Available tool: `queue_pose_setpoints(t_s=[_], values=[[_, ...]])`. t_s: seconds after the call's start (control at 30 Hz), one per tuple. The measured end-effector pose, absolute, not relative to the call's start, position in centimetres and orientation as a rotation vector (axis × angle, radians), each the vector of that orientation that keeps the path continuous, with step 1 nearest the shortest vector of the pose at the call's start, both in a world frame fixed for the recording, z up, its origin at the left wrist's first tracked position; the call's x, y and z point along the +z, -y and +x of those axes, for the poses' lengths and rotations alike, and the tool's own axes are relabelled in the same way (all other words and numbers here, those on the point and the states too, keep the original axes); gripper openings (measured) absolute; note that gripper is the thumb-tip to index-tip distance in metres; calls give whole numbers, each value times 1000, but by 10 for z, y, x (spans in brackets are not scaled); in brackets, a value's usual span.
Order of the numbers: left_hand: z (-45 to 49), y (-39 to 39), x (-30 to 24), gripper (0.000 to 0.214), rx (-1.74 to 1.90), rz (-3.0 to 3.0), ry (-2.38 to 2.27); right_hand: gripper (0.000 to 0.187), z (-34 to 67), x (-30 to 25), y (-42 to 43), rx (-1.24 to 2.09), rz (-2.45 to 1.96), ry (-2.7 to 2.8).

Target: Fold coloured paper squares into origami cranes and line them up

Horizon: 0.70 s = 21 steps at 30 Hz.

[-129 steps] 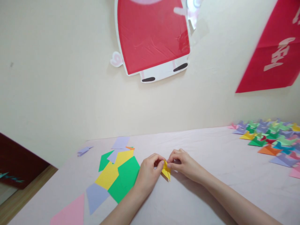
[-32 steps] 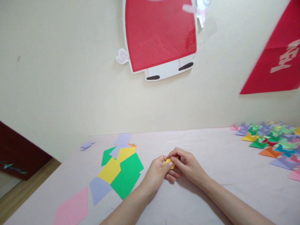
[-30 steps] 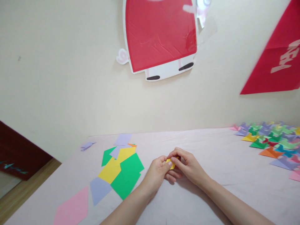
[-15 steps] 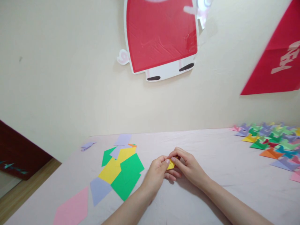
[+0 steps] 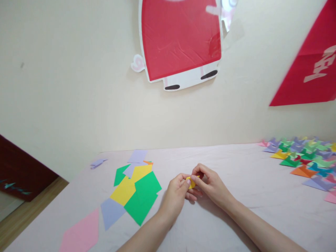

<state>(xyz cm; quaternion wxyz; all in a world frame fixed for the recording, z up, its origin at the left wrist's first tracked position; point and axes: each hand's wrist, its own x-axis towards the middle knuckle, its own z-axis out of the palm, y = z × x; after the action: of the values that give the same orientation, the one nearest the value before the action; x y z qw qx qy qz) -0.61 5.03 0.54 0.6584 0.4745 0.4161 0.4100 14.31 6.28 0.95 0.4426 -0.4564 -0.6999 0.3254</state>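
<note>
A small folded yellow paper (image 5: 192, 183) is held between my two hands, just above the table. My left hand (image 5: 178, 190) grips its left side, thumb on top and fingers underneath. My right hand (image 5: 210, 182) pinches the right side between thumb and bent fingers. A narrow yellow tip pokes out near the right thumb. Much of the paper is covered by fingers, so its full folded shape cannot be made out.
Flat paper squares in green (image 5: 147, 187), yellow (image 5: 123, 191), lilac (image 5: 112, 212) and pink (image 5: 81, 231) lie to the left. A folded lilac piece (image 5: 97, 163) lies beyond them. Rows of folded paper figures (image 5: 304, 170) stand at the right, near the wall (image 5: 78, 105).
My right fingers have shifted slightly on the yellow paper, and a pointed tip now shows by the right thumb. The left hand has moved a little right. The other papers stay put.
</note>
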Motion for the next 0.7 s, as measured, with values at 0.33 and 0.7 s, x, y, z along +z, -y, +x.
queue_pose_setpoints(t_s=[0.33, 0.7], values=[[-6, -52, -1, 47, 938, 1092, -935, 20, 145, 1, -68, 728, -1068, 1763], [-7, -54, -1, 47, 895, 1072, -978, 20, 144, -2, -66, 937, -1178, 1670]])
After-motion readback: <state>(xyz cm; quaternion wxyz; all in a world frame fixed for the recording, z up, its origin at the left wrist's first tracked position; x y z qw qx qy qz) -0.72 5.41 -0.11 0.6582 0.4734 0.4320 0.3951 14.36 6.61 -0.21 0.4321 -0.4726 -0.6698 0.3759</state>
